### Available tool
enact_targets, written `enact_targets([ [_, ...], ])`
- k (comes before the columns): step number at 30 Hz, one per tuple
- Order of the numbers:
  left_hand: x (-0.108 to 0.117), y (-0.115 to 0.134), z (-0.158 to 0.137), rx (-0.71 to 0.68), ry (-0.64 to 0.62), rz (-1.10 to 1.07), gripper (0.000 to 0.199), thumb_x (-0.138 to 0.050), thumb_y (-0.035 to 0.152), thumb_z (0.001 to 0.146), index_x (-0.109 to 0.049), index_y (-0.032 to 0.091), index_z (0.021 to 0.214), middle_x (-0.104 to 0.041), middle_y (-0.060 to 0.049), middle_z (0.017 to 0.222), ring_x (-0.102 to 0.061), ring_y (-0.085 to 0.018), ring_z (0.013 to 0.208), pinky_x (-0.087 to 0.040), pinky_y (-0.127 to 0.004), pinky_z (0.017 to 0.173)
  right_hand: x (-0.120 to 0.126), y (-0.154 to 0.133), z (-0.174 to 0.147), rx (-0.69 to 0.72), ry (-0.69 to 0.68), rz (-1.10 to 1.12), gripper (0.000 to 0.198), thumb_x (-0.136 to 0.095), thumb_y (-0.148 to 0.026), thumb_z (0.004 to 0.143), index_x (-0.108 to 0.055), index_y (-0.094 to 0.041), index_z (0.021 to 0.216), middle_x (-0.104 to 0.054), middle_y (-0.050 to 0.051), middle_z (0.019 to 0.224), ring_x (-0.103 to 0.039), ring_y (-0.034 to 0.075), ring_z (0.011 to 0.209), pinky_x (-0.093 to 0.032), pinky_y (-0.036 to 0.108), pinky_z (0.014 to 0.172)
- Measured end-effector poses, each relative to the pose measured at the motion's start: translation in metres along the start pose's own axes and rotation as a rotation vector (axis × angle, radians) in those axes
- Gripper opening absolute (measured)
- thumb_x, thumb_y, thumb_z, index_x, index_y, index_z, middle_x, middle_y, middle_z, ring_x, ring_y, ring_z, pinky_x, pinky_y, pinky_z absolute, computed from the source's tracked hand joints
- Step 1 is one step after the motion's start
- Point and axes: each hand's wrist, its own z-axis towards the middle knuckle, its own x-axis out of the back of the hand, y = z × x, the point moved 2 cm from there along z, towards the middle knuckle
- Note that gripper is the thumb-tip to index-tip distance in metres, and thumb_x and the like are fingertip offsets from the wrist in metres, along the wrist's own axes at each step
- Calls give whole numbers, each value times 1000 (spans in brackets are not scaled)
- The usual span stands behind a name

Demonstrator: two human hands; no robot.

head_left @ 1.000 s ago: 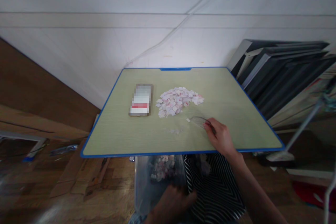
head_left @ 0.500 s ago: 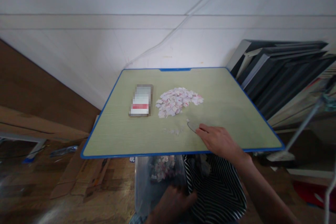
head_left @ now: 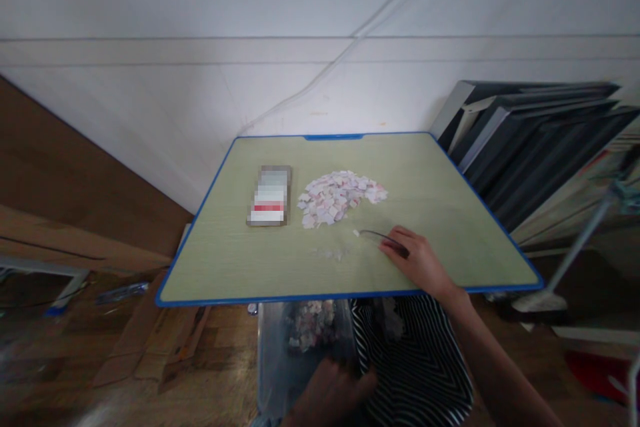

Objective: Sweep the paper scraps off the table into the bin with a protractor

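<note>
My right hand (head_left: 413,253) is closed on a pair of thin, dark tweezers (head_left: 377,234) with a bent tip, over the front right of the light green tabletop (head_left: 450,213). A single small white paper scrap (head_left: 356,233) is at the tip; whether it is gripped is too small to tell. Beyond it lies a heap of small white and pinkish paper scraps (head_left: 340,197). A few pale bits (head_left: 330,253) are scattered nearer me. Below the table edge, in shadow, my left hand (head_left: 333,387) has its thumb spread from loosely bent fingers; nothing shows in it.
On the tabletop's left lies a phone (head_left: 270,197), its screen pixelated. Under the front edge are a clear plastic bin (head_left: 270,367) containing scraps and a striped black-and-white cloth (head_left: 420,360). Dark panels (head_left: 535,147) lean at the right; a wall (head_left: 200,100) stands behind.
The tweezers have swung flatter, and the fingers of my right hand have shifted slightly right and up. The small scrap stays by the tip. My left hand keeps nearly the same place.
</note>
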Motion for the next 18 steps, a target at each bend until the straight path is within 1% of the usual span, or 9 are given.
enact_targets([
  [3,-2,0,1,3,-3,-10,39,-50,15,83,-36,17,120,-65,-6,82,-61,-18,65,-50,-26,53,1,0,0,56,60,73,10,-49,-19,83,-56,-15,77,-56,6,82,-55,15,77,-46,27,68],
  [5,-1,-2,0,11,-17,-13,41,-48,14,84,-35,18,123,-65,-7,82,-62,-19,65,-50,-27,52,4,-1,-1,75,64,105,10,-48,-20,83,-57,-16,80,-58,7,86,-56,15,81,-47,28,71],
  [9,9,-5,-4,34,-63,-42,55,-48,12,83,-23,16,132,-65,-8,81,-63,-21,64,-50,-28,51,7,-2,-2,108,45,136,11,-48,-21,84,-58,-17,80,-61,6,85,-58,15,79,-49,29,70],
  [11,15,-5,-7,15,-72,-44,60,-47,11,83,-17,15,135,-66,-9,81,-63,-20,63,-49,-28,52,7,-1,-2,146,38,144,11,-49,-21,83,-58,-17,80,-62,7,85,-59,14,78,-49,29,69],
  [14,21,-5,-10,-30,-87,-23,57,-45,12,85,-18,16,135,-65,-9,80,-63,-20,63,-48,-27,52,6,1,-1,183,19,133,11,-49,-20,83,-59,-17,81,-63,7,84,-59,15,79,-50,30,70],
  [18,21,-7,-10,-71,-87,4,59,-47,14,85,-16,17,135,-65,-8,80,-63,-20,62,-48,-26,50,5,1,-1,206,-8,90,12,-49,-21,84,-61,-18,83,-64,7,86,-60,15,81,-50,31,72],
])
